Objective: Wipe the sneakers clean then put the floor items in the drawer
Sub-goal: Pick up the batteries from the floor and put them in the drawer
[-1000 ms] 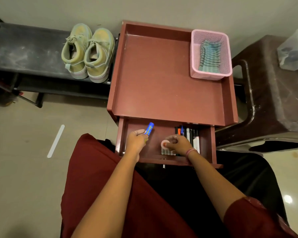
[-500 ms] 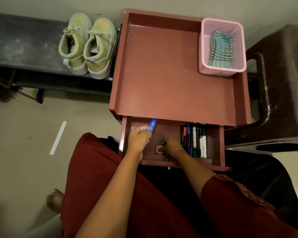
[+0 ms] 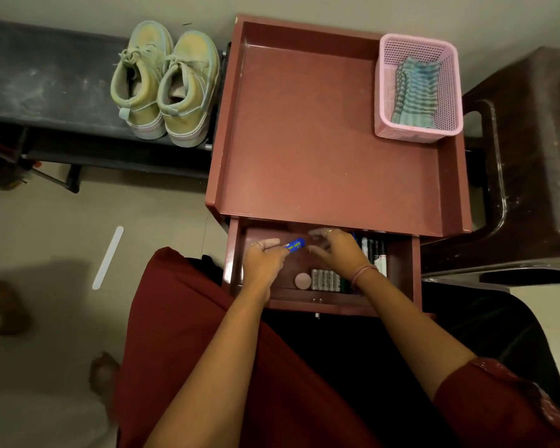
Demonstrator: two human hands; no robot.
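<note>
I am watching the left hand pinching a small blue tube over the open drawer, its grip clenched on the tube's near end; the right hand is hovering just beside the tube's far tip with fingers loosely spread, released and holding nothing. Inside the drawer a round pink disc is lying beside a row of batteries, and pens are lining the right side. To do this step well, I am judging that the tube should be going down into the bare patch at the back left, lying flat and clear of the batteries, so nothing is rolling or jamming the drawer. The sneakers are sitting on the dark bench; a pale flat stick is lying on the floor, probably next to be collected.
</note>
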